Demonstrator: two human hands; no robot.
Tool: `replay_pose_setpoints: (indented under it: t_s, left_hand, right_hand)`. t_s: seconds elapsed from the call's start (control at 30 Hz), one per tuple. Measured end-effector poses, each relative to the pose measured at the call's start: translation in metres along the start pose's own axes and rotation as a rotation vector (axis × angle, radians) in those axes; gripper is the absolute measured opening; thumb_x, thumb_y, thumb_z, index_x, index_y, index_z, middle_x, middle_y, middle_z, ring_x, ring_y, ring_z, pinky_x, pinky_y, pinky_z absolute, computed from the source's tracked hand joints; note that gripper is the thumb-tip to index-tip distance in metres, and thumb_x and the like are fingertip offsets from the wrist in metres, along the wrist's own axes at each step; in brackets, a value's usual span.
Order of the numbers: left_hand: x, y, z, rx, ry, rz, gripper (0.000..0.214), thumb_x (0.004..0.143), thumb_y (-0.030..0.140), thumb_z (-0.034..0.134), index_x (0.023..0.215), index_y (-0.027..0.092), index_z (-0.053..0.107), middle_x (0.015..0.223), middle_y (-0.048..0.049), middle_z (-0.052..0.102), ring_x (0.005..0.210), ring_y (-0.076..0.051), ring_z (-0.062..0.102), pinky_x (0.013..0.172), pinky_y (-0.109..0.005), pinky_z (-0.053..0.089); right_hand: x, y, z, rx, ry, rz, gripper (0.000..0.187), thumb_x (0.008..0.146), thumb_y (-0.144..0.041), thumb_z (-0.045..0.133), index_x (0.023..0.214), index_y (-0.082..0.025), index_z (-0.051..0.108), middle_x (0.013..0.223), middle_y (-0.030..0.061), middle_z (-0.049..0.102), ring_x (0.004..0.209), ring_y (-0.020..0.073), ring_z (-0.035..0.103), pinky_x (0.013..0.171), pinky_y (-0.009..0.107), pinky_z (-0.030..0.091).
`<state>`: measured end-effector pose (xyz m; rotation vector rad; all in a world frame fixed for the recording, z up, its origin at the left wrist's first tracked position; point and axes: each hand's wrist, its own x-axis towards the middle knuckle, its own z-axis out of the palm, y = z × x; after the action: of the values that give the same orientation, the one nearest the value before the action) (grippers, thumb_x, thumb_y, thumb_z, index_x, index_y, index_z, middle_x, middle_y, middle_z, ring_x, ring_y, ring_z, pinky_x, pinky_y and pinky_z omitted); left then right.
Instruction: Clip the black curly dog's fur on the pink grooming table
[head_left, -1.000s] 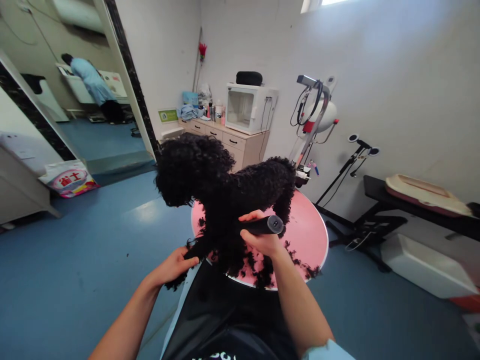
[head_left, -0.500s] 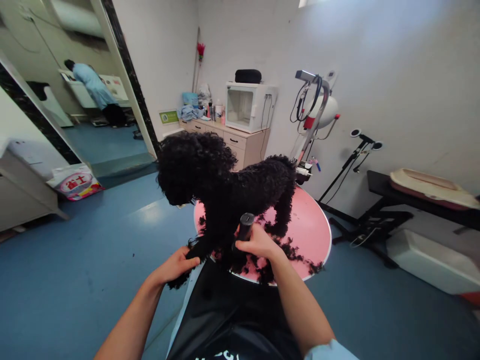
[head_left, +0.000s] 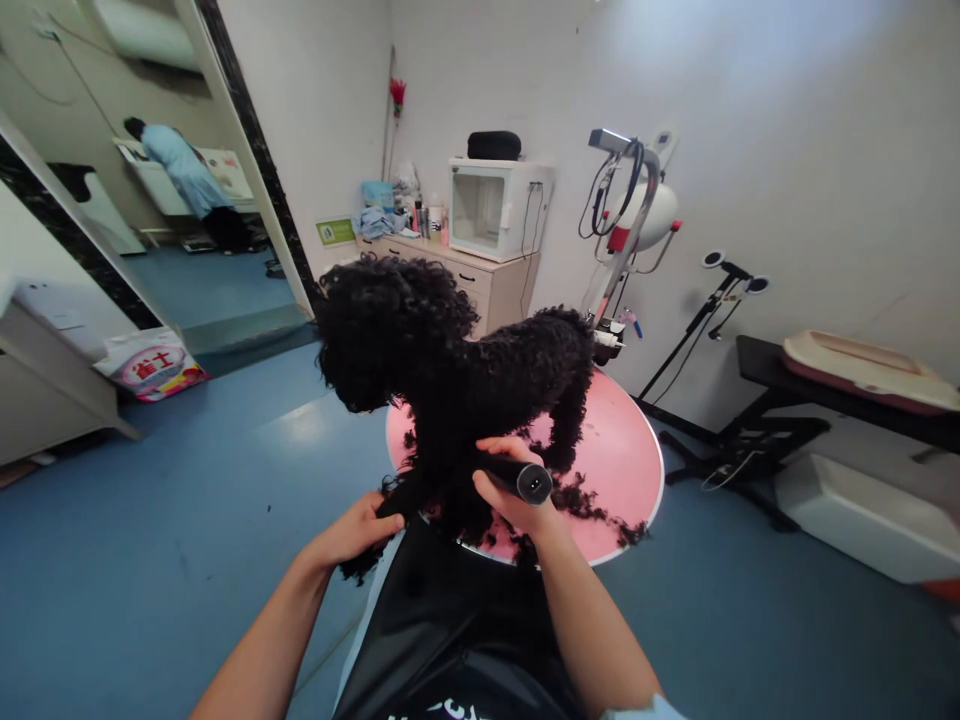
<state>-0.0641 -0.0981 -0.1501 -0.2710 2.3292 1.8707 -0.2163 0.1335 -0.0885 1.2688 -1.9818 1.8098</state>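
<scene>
A black curly-haired dog (head_left: 495,375) stands on a round pink table (head_left: 619,440), its head toward the left. My left hand (head_left: 360,530) is closed around one of its front legs, which is stretched out past the table's near edge. In my right hand (head_left: 521,495) are black hair clippers (head_left: 517,477), lying nearly level with their round rear end facing me. The clippers' front end is against the dog's chest or upper foreleg; the blade is hidden in the dark coat. Cut black hair (head_left: 581,500) lies in clumps on the table.
Behind the dog are a drawer cabinet (head_left: 469,280) and a white glass-fronted box (head_left: 499,210). A metal arm with cables (head_left: 626,230) rises beyond the table. To the right stands a black table (head_left: 765,365) bearing a beige tray (head_left: 862,365). A person in blue (head_left: 176,165) bends over a tub at left.
My right hand has turned the clippers from upright to nearly level, their rear end swinging right and toward me. My left hand keeps its hold on the dog's leg.
</scene>
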Motion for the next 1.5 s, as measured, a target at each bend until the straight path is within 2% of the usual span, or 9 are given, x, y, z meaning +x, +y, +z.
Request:
replay_pose_setpoints:
  t_s: [0.23,0.33,0.47,0.57,0.73,0.93,1.13,1.33,1.5]
  left_hand:
    - [-0.001,0.003,0.003,-0.032,-0.027,0.026,0.067,0.064,0.080,0.062,0.052,0.018,0.041,0.044,0.0042,0.036,0.040,-0.004,0.026,0.038,-0.019,0.018]
    - [-0.003,0.002,0.003,-0.045,-0.048,0.022,0.067,0.064,0.080,0.063,0.052,0.017,0.043,0.043,0.0034,0.039,0.039,-0.004,0.029,0.038,-0.019,0.021]
    - [-0.006,-0.002,0.000,-0.042,-0.041,0.040,0.068,0.066,0.080,0.061,0.050,0.016,0.044,0.042,0.0021,0.040,0.038,-0.005,0.031,0.039,-0.019,0.022]
    - [-0.008,-0.003,-0.003,-0.037,-0.038,0.056,0.069,0.066,0.081,0.060,0.049,0.016,0.045,0.040,0.0017,0.039,0.038,-0.005,0.030,0.039,-0.020,0.021]
    - [-0.008,0.000,-0.004,-0.027,-0.055,0.016,0.070,0.062,0.083,0.062,0.050,0.016,0.045,0.040,0.0016,0.041,0.037,-0.005,0.032,0.039,-0.020,0.022]
    - [-0.006,-0.002,-0.002,-0.016,-0.047,0.040,0.071,0.064,0.082,0.061,0.048,0.015,0.046,0.040,-0.0005,0.044,0.037,-0.005,0.034,0.039,-0.019,0.023]
    - [-0.002,-0.001,0.006,-0.058,-0.048,0.030,0.070,0.061,0.083,0.063,0.049,0.016,0.047,0.039,0.0007,0.042,0.036,-0.006,0.034,0.039,-0.021,0.025]
    - [0.003,-0.004,0.012,-0.146,-0.093,0.075,0.067,0.062,0.079,0.066,0.056,0.014,0.052,0.040,0.0015,0.043,0.036,-0.005,0.032,0.039,-0.020,0.023]
    - [0.006,-0.015,0.014,-0.240,-0.118,0.085,0.065,0.062,0.077,0.070,0.073,0.013,0.059,0.038,0.0062,0.040,0.035,-0.006,0.030,0.041,-0.021,0.027]
  right_hand:
    - [-0.011,-0.030,-0.020,0.191,0.351,-0.132,0.036,0.077,-0.018,0.069,0.106,-0.031,0.052,0.108,0.0034,0.069,0.101,0.0231,0.068,0.092,0.045,0.055]
    - [0.007,-0.023,-0.005,0.044,0.272,-0.150,0.035,0.074,-0.018,0.072,0.102,-0.029,0.056,0.108,0.0040,0.070,0.096,0.0231,0.069,0.087,0.042,0.057]
    - [-0.001,0.018,0.014,-0.118,0.152,-0.044,0.027,0.073,-0.021,0.072,0.098,-0.025,0.061,0.102,0.0070,0.072,0.086,0.0240,0.071,0.079,0.041,0.059]
    - [-0.025,0.030,0.008,-0.049,0.263,0.018,0.029,0.074,-0.021,0.071,0.101,-0.025,0.059,0.098,0.0065,0.071,0.090,0.0250,0.070,0.084,0.044,0.058]
    - [-0.024,-0.006,-0.006,0.153,0.472,-0.121,0.036,0.077,-0.020,0.069,0.106,-0.029,0.051,0.112,0.0048,0.068,0.108,0.0247,0.066,0.098,0.050,0.052]
    - [0.002,0.011,0.016,-0.014,0.194,0.108,0.023,0.070,-0.026,0.074,0.090,-0.025,0.062,0.093,0.0059,0.072,0.088,0.0253,0.069,0.089,0.046,0.055]
    - [0.007,0.016,-0.001,0.492,0.484,0.219,0.019,0.076,-0.031,0.063,0.092,-0.026,0.054,0.091,0.0018,0.072,0.089,0.0221,0.069,0.089,0.045,0.054]
    - [0.045,0.011,-0.007,0.755,0.026,0.319,0.040,0.064,-0.037,0.078,0.092,-0.025,0.052,0.087,0.0023,0.075,0.075,0.0212,0.068,0.070,0.036,0.055]
    - [0.032,0.026,-0.005,0.769,-0.094,0.380,0.050,0.059,-0.050,0.081,0.091,-0.025,0.051,0.090,0.0039,0.074,0.077,0.0221,0.068,0.069,0.037,0.056]
